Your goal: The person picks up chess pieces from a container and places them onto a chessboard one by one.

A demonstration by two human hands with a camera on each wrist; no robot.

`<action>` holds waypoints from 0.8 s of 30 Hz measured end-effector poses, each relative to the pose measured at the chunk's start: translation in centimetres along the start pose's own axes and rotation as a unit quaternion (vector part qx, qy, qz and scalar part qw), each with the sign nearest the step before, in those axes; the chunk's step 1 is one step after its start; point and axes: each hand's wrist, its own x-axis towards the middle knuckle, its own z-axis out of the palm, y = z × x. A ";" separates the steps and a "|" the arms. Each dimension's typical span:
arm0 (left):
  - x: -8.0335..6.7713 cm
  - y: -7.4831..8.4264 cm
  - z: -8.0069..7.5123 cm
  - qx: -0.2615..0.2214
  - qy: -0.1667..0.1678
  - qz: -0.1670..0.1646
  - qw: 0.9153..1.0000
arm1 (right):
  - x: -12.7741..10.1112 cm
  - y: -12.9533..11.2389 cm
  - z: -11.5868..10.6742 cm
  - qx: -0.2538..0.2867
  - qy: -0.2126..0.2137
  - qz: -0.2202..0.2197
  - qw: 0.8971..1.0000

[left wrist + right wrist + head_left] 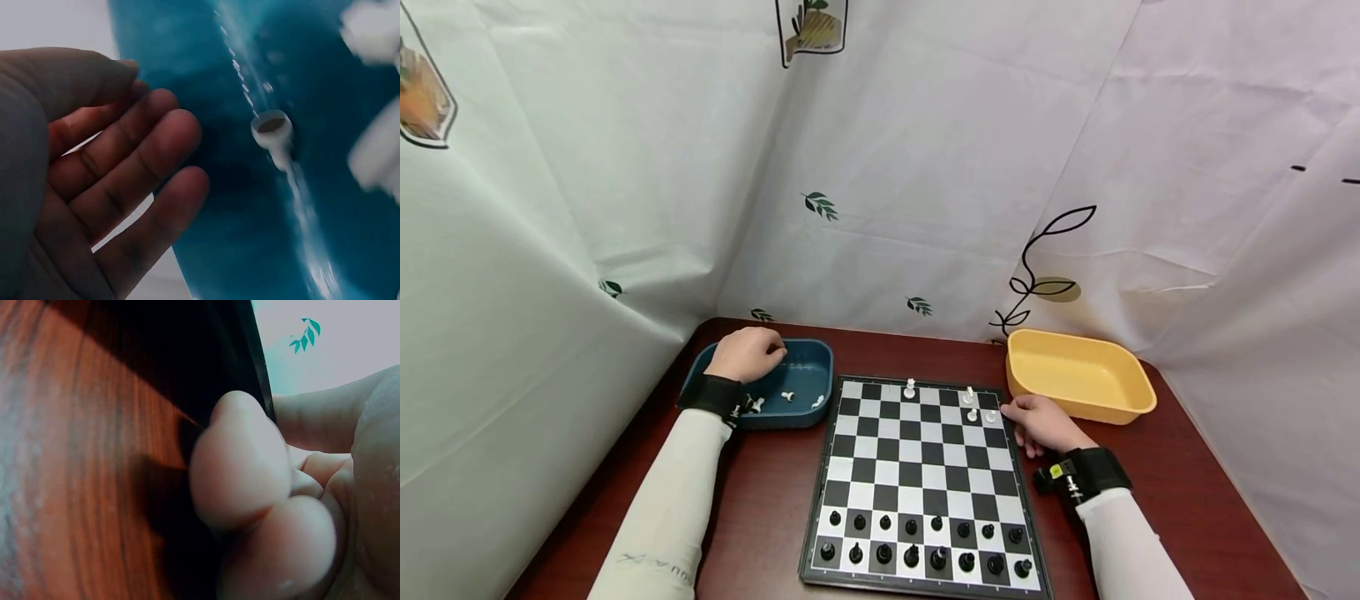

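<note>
A chessboard (925, 467) lies on the dark red table. Black pieces (925, 542) fill its two near rows. A few white pieces (970, 404) stand at the far right, and one white piece (910, 388) stands on the far row. My right hand (1037, 421) rests at the board's far right edge, its curled fingers (240, 469) pinching a white pawn (991, 415). My left hand (747, 353) hovers inside the blue tray (808, 358). Its fingers (131, 169) are relaxed and hold nothing, next to a white piece (273, 129) lying in the tray.
An empty yellow tray (1078, 375) stands right of the board's far corner, just behind my right hand. Several white pieces (786, 397) lie in the blue tray. White patterned sheets wall the table at the back and sides.
</note>
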 end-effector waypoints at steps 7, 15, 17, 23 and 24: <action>-0.4 -1.2 -0.2 0.027 -0.019 -0.035 0.999 | 0.0 -0.1 0.0 -0.002 0.002 0.003 1.000; -0.8 -1.9 -0.6 0.043 -0.037 -0.076 0.995 | 0.1 -0.2 0.0 -0.009 0.000 -0.004 1.000; -0.8 -2.0 -0.6 0.046 -0.051 -0.086 0.994 | 0.1 -0.2 -0.1 -0.011 0.000 -0.007 1.000; -0.9 -2.0 -0.6 0.027 -0.108 -0.113 0.987 | 0.0 -0.1 -0.1 -0.007 0.002 -0.001 1.000; -0.9 -2.0 -0.6 0.025 -0.114 -0.115 0.987 | 0.0 0.0 -0.1 -0.006 0.002 0.001 1.000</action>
